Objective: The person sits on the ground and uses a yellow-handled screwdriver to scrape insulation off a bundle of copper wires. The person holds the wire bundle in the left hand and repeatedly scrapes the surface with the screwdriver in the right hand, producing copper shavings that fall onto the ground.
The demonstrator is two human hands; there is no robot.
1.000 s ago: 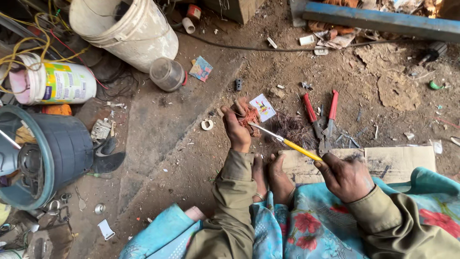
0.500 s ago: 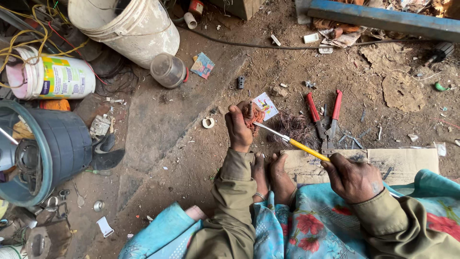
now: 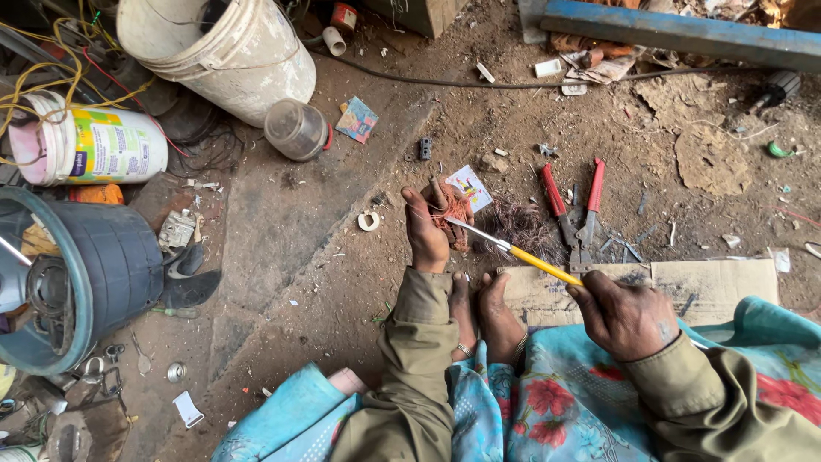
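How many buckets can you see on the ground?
3. A big white bucket lies tipped at the top left, a smaller white bucket with a label lies on its side below it, and a dark blue bucket lies at the left edge. Clutter may hide more.

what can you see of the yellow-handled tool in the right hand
The tool is a slim screwdriver or pick: a yellow handle, plastic by the look, with a thin bright metal shaft. It lies slanted, handle low on the right, tip up to the left. The right hand grips the handle's end. Its tip rests in the reddish copper wire bundle held by the left hand. It hangs above the dirt floor, just over a cardboard sheet and the bare feet.
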